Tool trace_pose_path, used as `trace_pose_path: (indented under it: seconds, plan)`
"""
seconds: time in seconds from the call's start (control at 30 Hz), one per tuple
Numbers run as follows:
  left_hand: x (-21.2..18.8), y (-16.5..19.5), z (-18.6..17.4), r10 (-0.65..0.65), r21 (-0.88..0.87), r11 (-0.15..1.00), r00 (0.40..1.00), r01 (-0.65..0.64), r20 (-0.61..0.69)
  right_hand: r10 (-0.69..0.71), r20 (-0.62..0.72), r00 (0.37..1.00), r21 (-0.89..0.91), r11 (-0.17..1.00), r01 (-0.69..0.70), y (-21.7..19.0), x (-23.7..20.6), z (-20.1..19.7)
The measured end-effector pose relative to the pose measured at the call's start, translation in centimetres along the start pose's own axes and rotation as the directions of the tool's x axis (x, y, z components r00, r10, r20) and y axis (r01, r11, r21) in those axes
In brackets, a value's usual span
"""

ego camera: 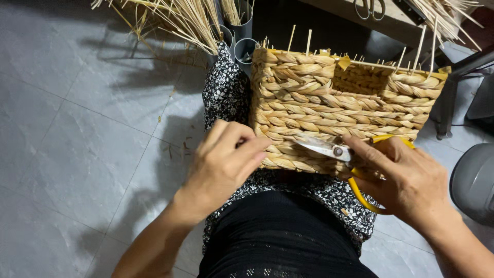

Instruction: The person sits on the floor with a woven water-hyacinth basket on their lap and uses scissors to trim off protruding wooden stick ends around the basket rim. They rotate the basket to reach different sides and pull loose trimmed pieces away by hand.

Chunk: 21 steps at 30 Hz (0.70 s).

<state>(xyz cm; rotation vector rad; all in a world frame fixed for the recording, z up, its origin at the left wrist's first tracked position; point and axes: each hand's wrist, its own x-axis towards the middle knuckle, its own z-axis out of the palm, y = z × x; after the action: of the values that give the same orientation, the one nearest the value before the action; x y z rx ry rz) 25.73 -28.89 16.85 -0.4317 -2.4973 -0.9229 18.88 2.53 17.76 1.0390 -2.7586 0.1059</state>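
A woven straw basket (329, 98) rests on my lap, its braided side facing me and thin sticks poking up from its rim. My left hand (224, 162) presses on the basket's lower left corner, fingers curled, apparently pinching a strand. My right hand (406, 177) grips yellow-handled scissors (329, 149), whose metal blades point left along the basket's lower edge toward my left fingers.
Grey tiled floor (77, 128) spreads to the left. Bundles of dry reeds (185, 18) stand in grey tubes (242, 46) behind the basket. A second pair of scissors (369, 7) lies on a surface at top right. A grey round object (473, 180) sits at right.
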Motion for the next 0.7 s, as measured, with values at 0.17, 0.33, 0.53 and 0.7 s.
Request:
trace_pose_path:
  seconds: [0.17, 0.33, 0.53, 0.7]
  plan:
    - [0.0, -0.7, 0.7, 0.061, 0.055, 0.997, 0.998, -0.061, -0.002, -0.089, -0.094, 0.992, 0.046, 0.995, 0.093, -1.0, 0.7, 0.7]
    - [-0.4, -1.5, 0.2, -0.021, -0.096, 0.995, 0.998, 0.016, -0.051, -0.168, -0.093, 0.981, 0.017, 0.985, 0.17, -2.8, 1.6, 0.7]
    - [-0.8, -1.9, -0.3, -0.039, -0.09, 0.995, 0.996, 0.031, -0.086, -0.216, -0.12, 0.969, 0.001, 0.976, 0.218, -4.4, 2.8, 0.2]
    - [-0.8, -1.9, -0.3, -0.013, -0.068, 0.998, 0.995, 0.006, -0.103, -0.208, -0.1, 0.973, 0.014, 0.977, 0.211, -4.5, 3.0, 0.1]
